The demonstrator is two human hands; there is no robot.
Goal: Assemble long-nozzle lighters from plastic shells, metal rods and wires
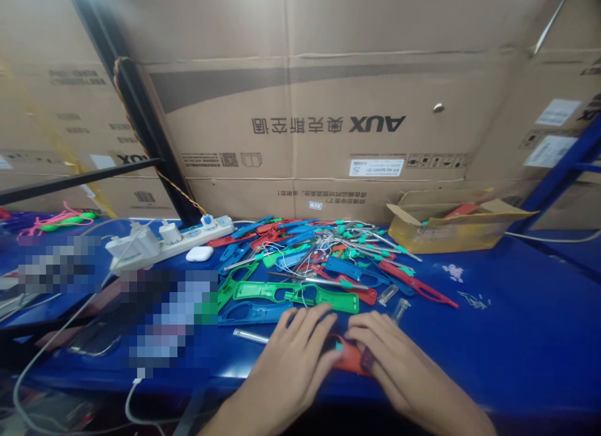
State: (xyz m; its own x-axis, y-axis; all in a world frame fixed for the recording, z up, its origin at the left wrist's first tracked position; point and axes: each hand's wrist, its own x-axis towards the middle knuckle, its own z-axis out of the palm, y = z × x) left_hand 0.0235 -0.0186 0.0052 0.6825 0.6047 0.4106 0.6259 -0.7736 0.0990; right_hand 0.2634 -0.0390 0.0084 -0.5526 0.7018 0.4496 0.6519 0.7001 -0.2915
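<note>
A red lighter casing [351, 356] lies at the table's front edge between my hands, with a small teal piece on it. My left hand [303, 348] is closed on its left part, the thumb on the casing. A metal tube [251, 337] sticks out to the left from under that hand. My right hand [387, 351] is closed around the right end, where a dark round piece shows. Just beyond my hands lie a green casing [335, 298], a blue casing [256, 313] and two small clear parts [400, 311].
Behind is a pile of coloured casings and metal tubes [300, 254]. An open carton [446, 233] stands at the back right. To the left are a power strip [188, 239], a white earphone case [200, 254] and a blurred phone [173, 323] with a cable. Small pins [474, 300] lie at right.
</note>
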